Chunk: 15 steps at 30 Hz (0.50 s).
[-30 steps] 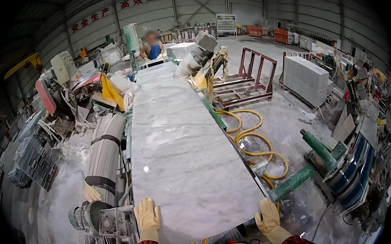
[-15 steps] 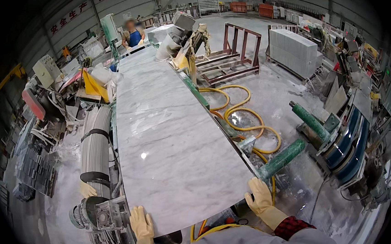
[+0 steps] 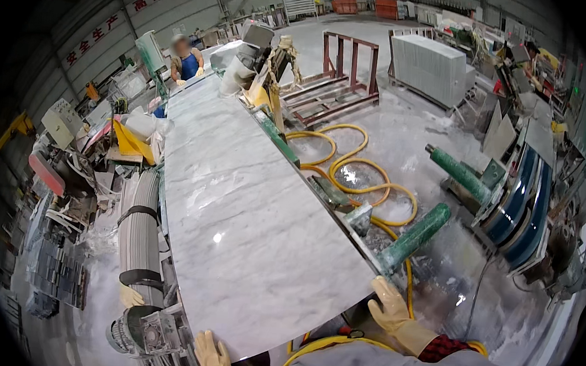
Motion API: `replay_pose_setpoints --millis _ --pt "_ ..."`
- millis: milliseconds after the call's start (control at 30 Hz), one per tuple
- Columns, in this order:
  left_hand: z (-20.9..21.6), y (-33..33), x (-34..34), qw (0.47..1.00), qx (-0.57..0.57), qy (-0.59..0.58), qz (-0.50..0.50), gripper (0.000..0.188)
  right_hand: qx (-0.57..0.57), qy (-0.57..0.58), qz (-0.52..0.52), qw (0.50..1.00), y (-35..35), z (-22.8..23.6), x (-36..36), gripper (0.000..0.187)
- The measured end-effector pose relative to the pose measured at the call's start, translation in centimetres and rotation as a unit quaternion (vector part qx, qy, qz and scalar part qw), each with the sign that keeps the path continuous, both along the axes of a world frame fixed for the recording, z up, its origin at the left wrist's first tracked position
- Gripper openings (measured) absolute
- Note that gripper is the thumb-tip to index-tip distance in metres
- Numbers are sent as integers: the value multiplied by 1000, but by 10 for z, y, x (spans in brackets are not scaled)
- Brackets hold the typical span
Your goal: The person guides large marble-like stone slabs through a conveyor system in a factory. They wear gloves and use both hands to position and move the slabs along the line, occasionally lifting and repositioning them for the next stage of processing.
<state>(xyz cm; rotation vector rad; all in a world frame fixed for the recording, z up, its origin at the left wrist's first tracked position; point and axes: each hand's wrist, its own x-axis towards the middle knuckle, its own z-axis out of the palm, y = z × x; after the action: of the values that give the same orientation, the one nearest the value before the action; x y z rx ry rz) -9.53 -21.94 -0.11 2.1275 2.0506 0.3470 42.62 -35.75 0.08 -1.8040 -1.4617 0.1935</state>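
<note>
Head view: a grey-veined white marble slab lay face up and lengthwise, its near end toward the wearer. Left hand, gloved, was opened flat at the slab's near-left corner, thumb set apart from the fingers; nothing was pinched. Right hand, also gloved, was spread at the near-right corner, thumb apart; firm contact could not be confirmed. Judged: hands at opposite corners would allow even control of the slab's width, and gloves would suit its hard edges. A co-worker in a blue apron stood at the slab's far end. Left of the slab, a strapped ribbed roll stretched alongside, its dark bands probably keeping it bundled; a loose-looking glove lay against it. Right of the slab, a yellow hose was looped on the floor, perhaps to take up slack, near a green cylinder.
</note>
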Motion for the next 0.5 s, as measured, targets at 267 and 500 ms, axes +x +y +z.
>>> replay_pose_setpoints --millis 267,500 --pt "4 63 12 999 -3 44 -23 60 -5 236 -145 961 -26 -34 -37 64" --pt "-10 160 37 976 92 46 -190 62 -204 591 -134 769 -14 -43 -69 71"
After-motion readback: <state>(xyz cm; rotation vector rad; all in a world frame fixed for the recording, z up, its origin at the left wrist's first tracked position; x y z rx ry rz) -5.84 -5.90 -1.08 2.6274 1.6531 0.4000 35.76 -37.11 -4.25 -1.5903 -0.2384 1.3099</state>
